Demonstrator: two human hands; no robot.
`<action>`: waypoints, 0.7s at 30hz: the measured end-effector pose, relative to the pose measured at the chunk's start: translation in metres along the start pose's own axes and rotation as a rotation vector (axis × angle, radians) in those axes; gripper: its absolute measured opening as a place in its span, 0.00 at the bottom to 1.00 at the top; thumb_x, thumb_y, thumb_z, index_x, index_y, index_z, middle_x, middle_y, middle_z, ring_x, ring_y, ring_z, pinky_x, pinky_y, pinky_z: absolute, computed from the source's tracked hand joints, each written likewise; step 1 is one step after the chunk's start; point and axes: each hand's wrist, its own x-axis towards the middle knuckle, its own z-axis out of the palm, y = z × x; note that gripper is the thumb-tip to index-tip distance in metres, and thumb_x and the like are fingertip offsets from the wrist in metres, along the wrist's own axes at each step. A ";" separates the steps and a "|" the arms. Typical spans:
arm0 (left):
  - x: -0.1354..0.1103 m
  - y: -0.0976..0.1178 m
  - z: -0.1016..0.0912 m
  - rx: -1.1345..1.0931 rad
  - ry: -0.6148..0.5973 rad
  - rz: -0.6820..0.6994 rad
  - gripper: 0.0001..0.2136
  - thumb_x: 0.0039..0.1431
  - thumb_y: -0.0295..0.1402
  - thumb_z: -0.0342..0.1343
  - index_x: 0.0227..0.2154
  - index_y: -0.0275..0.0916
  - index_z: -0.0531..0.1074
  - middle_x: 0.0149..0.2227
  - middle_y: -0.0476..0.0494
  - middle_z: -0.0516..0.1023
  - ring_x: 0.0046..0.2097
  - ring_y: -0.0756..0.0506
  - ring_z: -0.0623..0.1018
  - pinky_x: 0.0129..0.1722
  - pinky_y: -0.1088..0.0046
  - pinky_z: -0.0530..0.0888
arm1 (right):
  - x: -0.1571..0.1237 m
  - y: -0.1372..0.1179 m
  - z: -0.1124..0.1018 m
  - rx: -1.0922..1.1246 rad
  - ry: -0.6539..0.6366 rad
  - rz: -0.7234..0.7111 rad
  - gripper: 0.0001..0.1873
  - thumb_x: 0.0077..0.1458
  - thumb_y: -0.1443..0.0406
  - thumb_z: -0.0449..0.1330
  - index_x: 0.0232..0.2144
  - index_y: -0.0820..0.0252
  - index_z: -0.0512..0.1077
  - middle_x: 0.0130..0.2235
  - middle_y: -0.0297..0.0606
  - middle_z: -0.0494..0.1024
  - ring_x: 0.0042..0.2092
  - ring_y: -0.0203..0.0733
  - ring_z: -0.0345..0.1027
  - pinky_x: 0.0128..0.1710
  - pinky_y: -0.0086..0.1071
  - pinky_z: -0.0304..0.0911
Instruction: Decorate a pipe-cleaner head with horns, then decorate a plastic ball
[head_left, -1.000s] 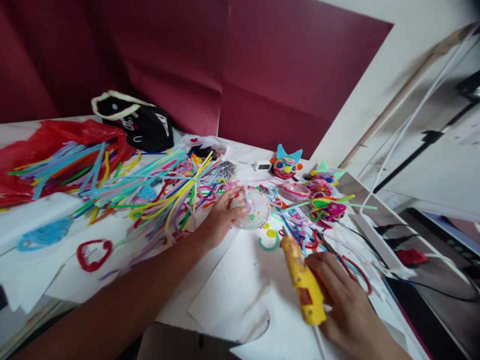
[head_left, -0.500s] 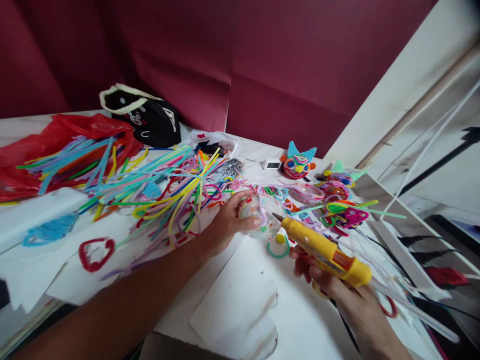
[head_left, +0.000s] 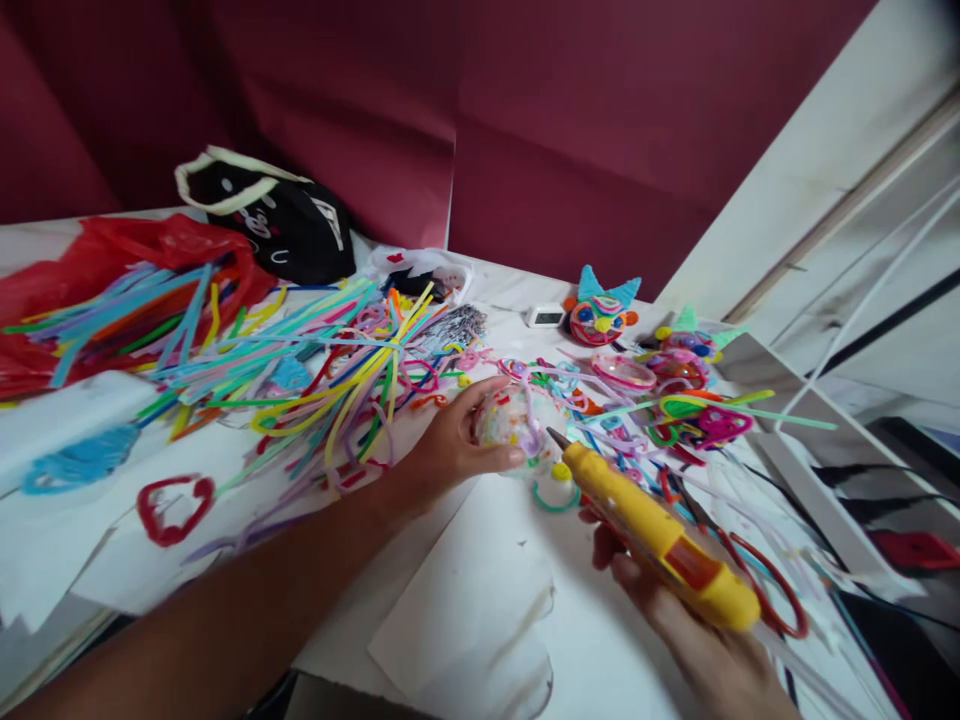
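My left hand (head_left: 446, 445) is closed around the side of a clear ball (head_left: 496, 415) dotted with coloured specks. A lilac pipe cleaner (head_left: 530, 405) runs down the ball's front and curls at its lower end. Wrapped round the handle of a yellow glue gun (head_left: 649, 530), my right hand (head_left: 667, 615) keeps the dark nozzle close to the ball's right side; contact cannot be made out. Part of the glue gun's grip is hidden by the fingers. Just below the ball lies a small clear piece with a green rim and a yellow pompom (head_left: 561, 470).
Many loose pipe cleaners (head_left: 352, 370) spread over the left, by a red plastic bag (head_left: 157, 240) and a black bag (head_left: 300, 240). A decorated ball with blue ears (head_left: 598, 315) stands behind, beside a small white timer (head_left: 545, 317). Orange-handled scissors (head_left: 780, 580) lie right.
The glue gun's rear end has dropped, so it tilts more steeply, its nozzle still near the ball. The scissors behind it show more. The left hand keeps its hold; the view has shifted slightly.
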 end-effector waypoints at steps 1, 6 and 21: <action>0.000 -0.001 0.000 -0.001 0.009 0.004 0.38 0.37 0.28 0.71 0.55 0.41 0.66 0.53 0.39 0.73 0.51 0.39 0.74 0.46 0.67 0.73 | 0.002 -0.001 0.000 -0.028 -0.032 -0.051 0.10 0.61 0.61 0.55 0.42 0.55 0.72 0.33 0.38 0.78 0.33 0.42 0.74 0.32 0.31 0.70; -0.001 0.000 0.005 -0.020 0.058 0.033 0.34 0.42 0.30 0.69 0.55 0.39 0.66 0.51 0.40 0.73 0.51 0.40 0.73 0.48 0.67 0.71 | 0.000 0.000 0.008 -0.173 0.061 -0.161 0.14 0.59 0.65 0.54 0.48 0.55 0.68 0.42 0.41 0.77 0.40 0.45 0.75 0.40 0.34 0.71; -0.006 0.003 0.009 0.033 0.129 0.055 0.26 0.50 0.33 0.63 0.54 0.41 0.69 0.54 0.42 0.73 0.55 0.39 0.71 0.51 0.66 0.69 | 0.002 0.000 0.025 -0.206 0.100 -0.140 0.18 0.56 0.67 0.53 0.50 0.49 0.64 0.41 0.40 0.77 0.38 0.48 0.75 0.34 0.37 0.72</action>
